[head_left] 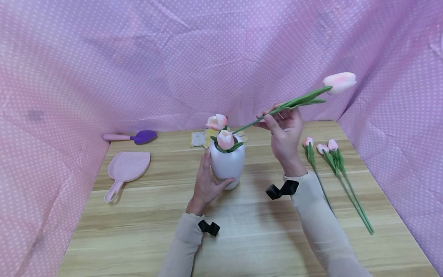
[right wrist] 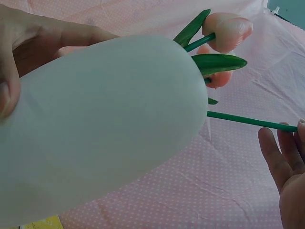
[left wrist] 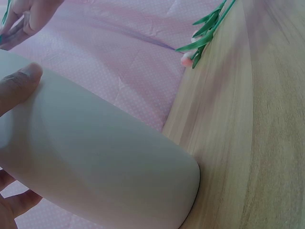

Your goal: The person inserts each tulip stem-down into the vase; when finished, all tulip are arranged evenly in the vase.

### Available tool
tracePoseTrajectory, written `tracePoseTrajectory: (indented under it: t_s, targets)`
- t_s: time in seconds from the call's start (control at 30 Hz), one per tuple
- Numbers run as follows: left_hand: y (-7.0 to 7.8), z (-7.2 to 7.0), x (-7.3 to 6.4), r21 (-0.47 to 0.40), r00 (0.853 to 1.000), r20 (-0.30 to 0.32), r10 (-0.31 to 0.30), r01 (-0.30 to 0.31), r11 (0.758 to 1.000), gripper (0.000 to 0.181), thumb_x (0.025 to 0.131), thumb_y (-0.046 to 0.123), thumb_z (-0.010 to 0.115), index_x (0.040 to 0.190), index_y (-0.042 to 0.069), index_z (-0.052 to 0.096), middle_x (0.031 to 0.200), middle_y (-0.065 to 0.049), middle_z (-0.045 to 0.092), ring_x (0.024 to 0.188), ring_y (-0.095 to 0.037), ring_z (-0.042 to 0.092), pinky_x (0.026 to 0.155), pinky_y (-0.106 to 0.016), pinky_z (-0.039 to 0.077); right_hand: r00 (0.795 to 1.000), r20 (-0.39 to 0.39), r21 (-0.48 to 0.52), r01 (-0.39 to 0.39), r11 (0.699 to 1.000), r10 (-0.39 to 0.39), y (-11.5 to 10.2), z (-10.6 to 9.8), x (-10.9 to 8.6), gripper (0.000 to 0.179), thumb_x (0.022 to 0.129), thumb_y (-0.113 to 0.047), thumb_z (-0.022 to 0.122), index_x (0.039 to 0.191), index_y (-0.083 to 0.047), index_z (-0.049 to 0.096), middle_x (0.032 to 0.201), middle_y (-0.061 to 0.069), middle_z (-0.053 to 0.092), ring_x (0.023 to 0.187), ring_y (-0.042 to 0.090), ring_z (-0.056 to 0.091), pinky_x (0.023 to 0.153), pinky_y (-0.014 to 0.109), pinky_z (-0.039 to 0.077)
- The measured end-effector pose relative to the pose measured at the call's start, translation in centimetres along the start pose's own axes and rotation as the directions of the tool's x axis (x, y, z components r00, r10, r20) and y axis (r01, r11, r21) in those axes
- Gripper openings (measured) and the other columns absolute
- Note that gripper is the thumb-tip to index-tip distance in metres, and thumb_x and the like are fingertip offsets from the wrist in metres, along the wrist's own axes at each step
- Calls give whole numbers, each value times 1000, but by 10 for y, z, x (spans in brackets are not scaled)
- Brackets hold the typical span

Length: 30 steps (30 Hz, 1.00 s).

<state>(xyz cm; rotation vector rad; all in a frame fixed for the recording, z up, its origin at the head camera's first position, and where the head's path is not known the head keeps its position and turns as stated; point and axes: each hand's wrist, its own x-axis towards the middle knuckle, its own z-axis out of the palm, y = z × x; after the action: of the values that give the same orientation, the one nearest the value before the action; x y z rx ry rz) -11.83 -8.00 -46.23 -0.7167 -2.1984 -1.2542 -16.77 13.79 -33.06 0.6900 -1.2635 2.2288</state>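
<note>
Fingers of the left hand [head_left: 207,186] grasp the side of a smooth, rounded white vase [head_left: 226,163], and those of the right hand [head_left: 285,136] pinch the thin green stem of a held tulip [head_left: 339,82] with a pale pink bloom and long green leaves.

At the far left of the pale wood-grain desk [head_left: 242,238] lie a trowel with a purple blade and pink handle [head_left: 144,137] and, nearer, a flat pale pink dustpan [head_left: 129,167]; neither is in use. In the middle the vase stands on the desk with two short-showing pink blooms above its mouth, a rear tulip [head_left: 217,122] and a front tulip [head_left: 225,140], so two look placed. Behind it is something flat, yellow and white [head_left: 199,139] (mostly hidden, so I cannot tell what).

The held tulip slants up to the right, its lower stem reaching the vase's rim; how far it goes inside is hidden, so I judge this third one begun but not settled. Farther right, a single pink tulip [head_left: 308,142] and a pair of pink tulips [head_left: 333,145] lie on the desk. If these belong with the others, about half the arranging is left.
</note>
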Motion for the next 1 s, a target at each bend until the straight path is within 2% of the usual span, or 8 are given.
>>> tracePoseTrajectory:
  t_s: [0.17, 0.27, 0.43, 0.53, 0.73, 1.0]
  targets:
    - [-1, 0, 0, 1, 1000, -12, 28, -28, 1000, 110, 81, 44, 81, 159, 12, 10, 154, -29, 35, 136, -48, 45, 108, -64, 45, 997, 22, -54, -70, 996, 71, 5, 2, 3, 22, 93, 4, 64, 107, -10, 56, 93, 3, 67, 86, 16, 73, 73, 34, 65]
    - [-1, 0, 0, 4, 999, -14, 31, -31, 1000, 108, 82, 48, 77, 159, 13, 10, 154, -29, 35, 136, -47, 45, 108, -63, 46, 993, 41, -79, -108, 991, 112, 8, 3, 3, 22, 92, -2, 67, 108, -11, 56, 94, 2, 67, 86, 15, 73, 71, 33, 65]
    - [0, 0, 0, 2, 1000, -10, 22, -22, 1000, 111, 80, 43, 82, 160, 14, 9, 153, -29, 35, 136, -47, 45, 108, -63, 45, 984, 71, -92, -157, 983, 164, 11, 5, 4, 22, 91, -2, 69, 107, -10, 57, 93, 1, 68, 83, 16, 73, 68, 33, 65]
    - [2, -1, 0, 3, 1000, -4, 16, -16, 1000, 116, 77, 34, 87, 159, 13, 9, 153, -29, 35, 137, -47, 45, 109, -63, 45, 979, 85, -107, -175, 979, 185, 11, 8, 4, 22, 92, 4, 66, 105, -12, 58, 90, 0, 70, 82, 14, 73, 67, 32, 65]
    - [3, -1, 1, 6, 1000, 3, 1, -1, 1000, 125, 69, 17, 93, 159, 14, 8, 154, -28, 35, 138, -46, 44, 112, -62, 43, 964, 128, -167, -212, 963, 234, 12, 11, 3, 33, 91, 15, 58, 106, -15, 59, 89, -2, 72, 81, 12, 73, 67, 30, 64]
    - [1, 0, 0, 1, 1000, -1, 9, -9, 1000, 122, 72, 23, 92, 160, 15, 8, 154, -27, 35, 138, -46, 43, 112, -62, 43, 931, 184, -264, -263, 928, 316, 16, 11, 2, 38, 91, 18, 54, 107, -16, 57, 93, -4, 67, 85, 11, 72, 72, 28, 64]
